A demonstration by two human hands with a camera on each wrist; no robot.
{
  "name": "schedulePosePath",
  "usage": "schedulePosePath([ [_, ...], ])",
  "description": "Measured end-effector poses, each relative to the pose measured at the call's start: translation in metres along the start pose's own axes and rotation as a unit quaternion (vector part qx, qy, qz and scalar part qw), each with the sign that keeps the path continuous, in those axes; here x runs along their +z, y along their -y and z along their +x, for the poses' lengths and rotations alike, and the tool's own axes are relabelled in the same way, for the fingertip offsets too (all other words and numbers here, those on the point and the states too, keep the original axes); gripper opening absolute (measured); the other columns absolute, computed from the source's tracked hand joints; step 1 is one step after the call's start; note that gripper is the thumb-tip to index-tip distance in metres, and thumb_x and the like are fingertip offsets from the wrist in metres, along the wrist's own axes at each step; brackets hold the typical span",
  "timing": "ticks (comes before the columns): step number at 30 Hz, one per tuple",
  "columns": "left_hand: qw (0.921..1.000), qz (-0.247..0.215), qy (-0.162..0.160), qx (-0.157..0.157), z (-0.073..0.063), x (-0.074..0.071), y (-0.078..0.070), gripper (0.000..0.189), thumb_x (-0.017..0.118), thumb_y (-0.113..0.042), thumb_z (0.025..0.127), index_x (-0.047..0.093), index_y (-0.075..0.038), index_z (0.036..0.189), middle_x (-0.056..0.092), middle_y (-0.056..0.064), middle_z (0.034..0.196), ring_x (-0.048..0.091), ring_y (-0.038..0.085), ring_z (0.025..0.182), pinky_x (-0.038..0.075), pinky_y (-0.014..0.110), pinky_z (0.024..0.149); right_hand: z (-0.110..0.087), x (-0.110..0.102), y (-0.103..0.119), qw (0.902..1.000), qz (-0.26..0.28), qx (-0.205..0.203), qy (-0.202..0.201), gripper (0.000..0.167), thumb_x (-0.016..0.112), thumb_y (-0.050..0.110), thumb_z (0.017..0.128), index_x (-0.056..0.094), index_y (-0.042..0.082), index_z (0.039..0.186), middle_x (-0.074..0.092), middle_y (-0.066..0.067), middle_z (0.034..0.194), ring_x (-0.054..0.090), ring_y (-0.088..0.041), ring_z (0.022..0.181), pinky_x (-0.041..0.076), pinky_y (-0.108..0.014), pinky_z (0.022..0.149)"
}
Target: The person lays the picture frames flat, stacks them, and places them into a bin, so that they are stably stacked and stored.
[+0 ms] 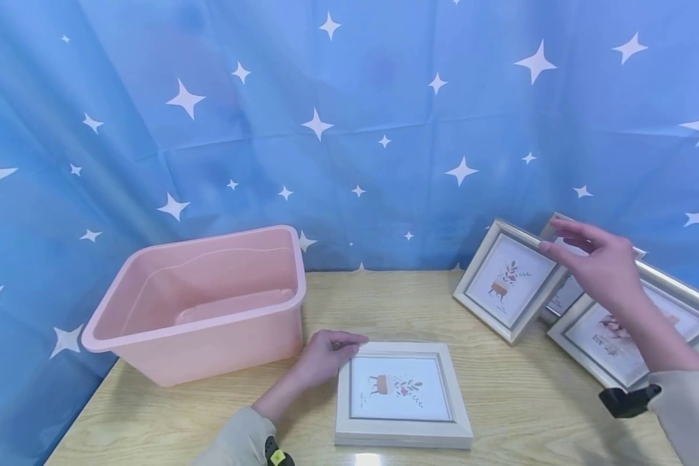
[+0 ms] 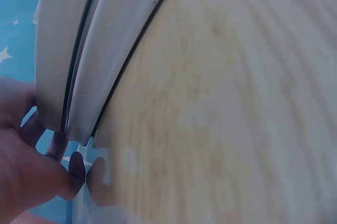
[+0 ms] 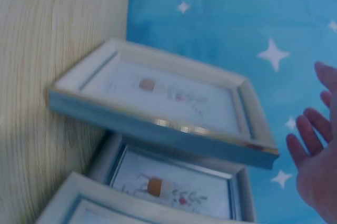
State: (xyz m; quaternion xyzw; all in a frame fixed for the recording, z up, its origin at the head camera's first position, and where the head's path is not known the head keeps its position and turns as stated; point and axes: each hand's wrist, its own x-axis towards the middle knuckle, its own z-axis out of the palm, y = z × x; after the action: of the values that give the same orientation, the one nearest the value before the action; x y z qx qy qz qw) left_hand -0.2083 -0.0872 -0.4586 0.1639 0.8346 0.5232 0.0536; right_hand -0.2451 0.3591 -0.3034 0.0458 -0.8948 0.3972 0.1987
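Two picture frames lie stacked on the table; the top frame [image 1: 404, 395] has a pale border and a plant print. My left hand [image 1: 325, 356] touches the stack's far left corner, with a finger along the far edge. In the left wrist view, both stacked frames [image 2: 97, 60] show edge-on beside that hand [image 2: 31, 150]. At the right, my right hand [image 1: 608, 262] hovers by the upper corner of a leaning picture frame [image 1: 509, 279]. The right wrist view shows the fingers of this hand [image 3: 321, 155] spread apart, clear of the frame [image 3: 168, 103].
A pink plastic bin [image 1: 210, 343] stands at the left of the wooden table [image 1: 384, 304]. Behind the leaning frame are another frame [image 1: 567, 294] and a larger frame [image 1: 606, 340] under the right forearm. A blue starry curtain [image 1: 373, 162] hangs behind.
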Motion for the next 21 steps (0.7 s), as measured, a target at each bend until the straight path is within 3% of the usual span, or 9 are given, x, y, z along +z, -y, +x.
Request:
schedulePosePath([
  [3, 1.0, 0.002, 0.001, 0.001, 0.0, -0.001, 0.0, 0.021, 0.066, -0.013, 0.1, 0.079, -0.017, 0.116, 0.074, 0.003, 0.121, 0.066, 0.019, 0.105, 0.055, 0.035, 0.085, 0.013, 0.001, -0.009, 0.9983, -0.047, -0.016, 0.03, 0.063, 0.074, 0.035, 0.096, 0.053, 0.006, 0.148, 0.05, -0.023, 0.15, 0.061, -0.015, 0.121, 0.04, 0.0, 0.07],
  [5, 1.0, 0.002, 0.001, 0.002, 0.0, -0.001, 0.0, 0.021, 0.066, -0.012, 0.1, 0.079, -0.017, 0.116, 0.074, 0.003, 0.12, 0.065, 0.015, 0.099, 0.054, 0.031, 0.08, 0.021, 0.002, -0.014, 0.996, -0.068, -0.029, 0.051, 0.059, 0.072, 0.03, 0.099, 0.053, 0.002, 0.147, 0.046, -0.028, 0.151, 0.059, -0.04, 0.123, 0.039, 0.001, 0.068],
  [7, 1.0, 0.001, 0.003, 0.001, 0.0, -0.002, 0.0, 0.021, 0.066, -0.012, 0.1, 0.079, -0.016, 0.116, 0.074, 0.004, 0.12, 0.063, 0.012, 0.09, 0.053, 0.028, 0.073, 0.028, 0.004, -0.019, 0.9933, -0.08, -0.038, 0.073, 0.054, 0.07, 0.022, 0.1, 0.053, 0.0, 0.146, 0.047, -0.032, 0.148, 0.054, -0.054, 0.12, 0.039, 0.0, 0.066],
  [12, 1.0, -0.004, 0.004, -0.005, -0.001, -0.001, 0.0, 0.021, 0.067, -0.011, 0.099, 0.079, -0.015, 0.116, 0.074, 0.005, 0.12, 0.058, 0.013, 0.074, 0.05, 0.026, 0.062, 0.035, 0.011, -0.026, 0.9886, -0.108, -0.032, 0.1, 0.047, 0.067, 0.011, 0.1, 0.055, 0.001, 0.144, 0.053, -0.035, 0.139, 0.059, -0.048, 0.112, 0.045, -0.014, 0.063],
  [16, 1.0, -0.001, 0.003, 0.001, -0.001, -0.001, 0.0, 0.021, 0.067, -0.011, 0.099, 0.079, -0.015, 0.116, 0.074, 0.005, 0.12, 0.063, 0.014, 0.085, 0.052, 0.027, 0.069, 0.035, 0.015, -0.029, 0.9891, -0.114, -0.023, 0.09, 0.042, 0.066, 0.013, 0.101, 0.059, 0.003, 0.141, 0.054, -0.033, 0.138, 0.06, -0.036, 0.096, 0.048, -0.027, 0.056],
  [21, 1.0, 0.002, 0.004, 0.005, 0.001, -0.001, 0.001, 0.021, 0.067, -0.011, 0.099, 0.079, -0.015, 0.116, 0.074, 0.004, 0.12, 0.064, 0.014, 0.09, 0.053, 0.028, 0.074, 0.033, 0.018, -0.033, 0.9922, -0.099, 0.0, 0.076, 0.041, 0.063, 0.023, 0.104, 0.061, 0.003, 0.14, 0.054, -0.032, 0.14, 0.058, -0.04, 0.104, 0.046, -0.027, 0.054],
])
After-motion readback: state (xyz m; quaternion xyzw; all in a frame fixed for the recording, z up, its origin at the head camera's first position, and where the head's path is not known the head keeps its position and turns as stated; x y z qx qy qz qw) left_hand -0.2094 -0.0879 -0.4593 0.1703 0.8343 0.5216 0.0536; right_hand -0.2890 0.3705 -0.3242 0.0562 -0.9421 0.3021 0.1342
